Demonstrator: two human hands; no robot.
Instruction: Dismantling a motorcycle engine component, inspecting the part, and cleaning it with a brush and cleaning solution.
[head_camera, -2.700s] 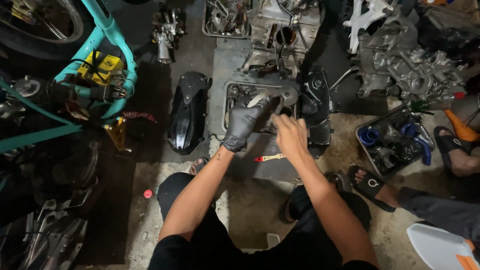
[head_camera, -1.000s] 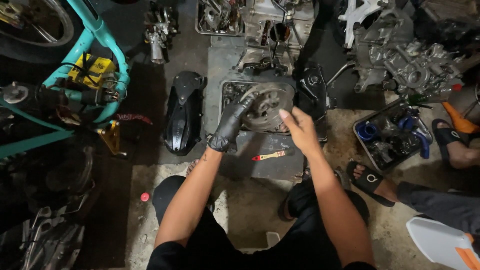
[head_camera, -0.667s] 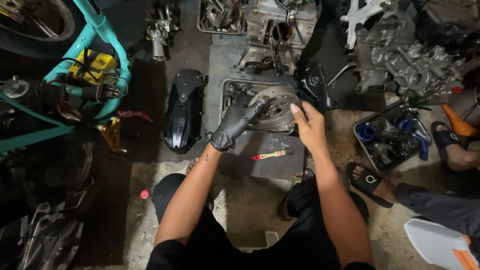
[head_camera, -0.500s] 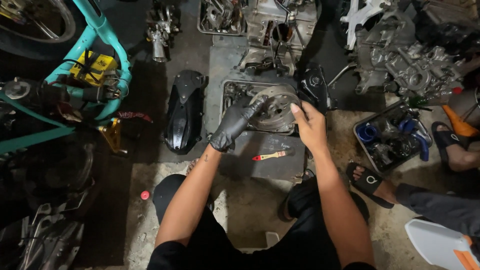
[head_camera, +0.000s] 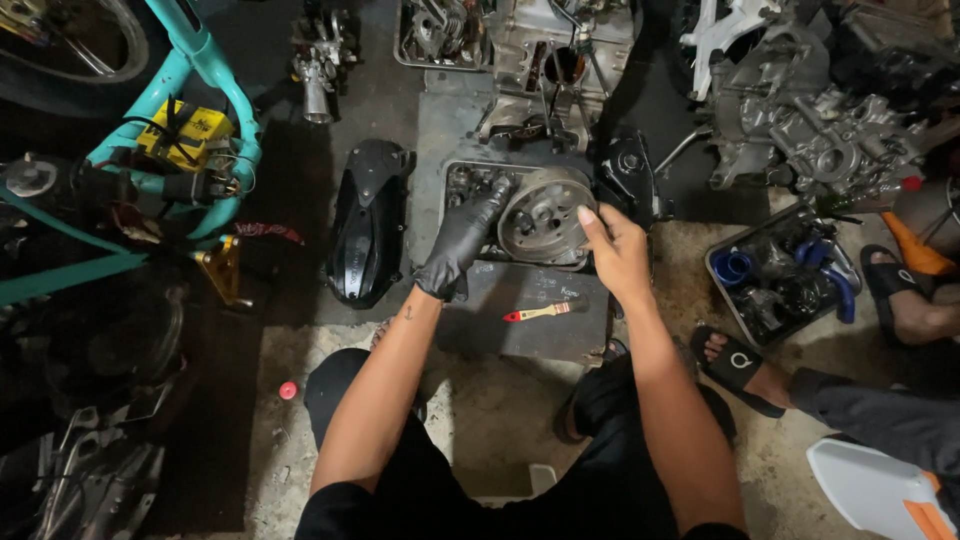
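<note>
Hands (head_camera: 462, 243), two, one round metal drum (head_camera: 545, 215)

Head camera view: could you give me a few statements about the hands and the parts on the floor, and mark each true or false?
1. The left hand wears a black glove. True.
2. The right hand is gloved too. False: it is bare.
3. Both hands are at the round metal drum. True: the right hand's fingers rest on its rim, the left reaches in from the other side.
4. The small brush is held in the right hand. False: it lies loose on the dark mat below the hands.
5. The black cover lies to the right of the drum. False: it lies to the left.
</note>
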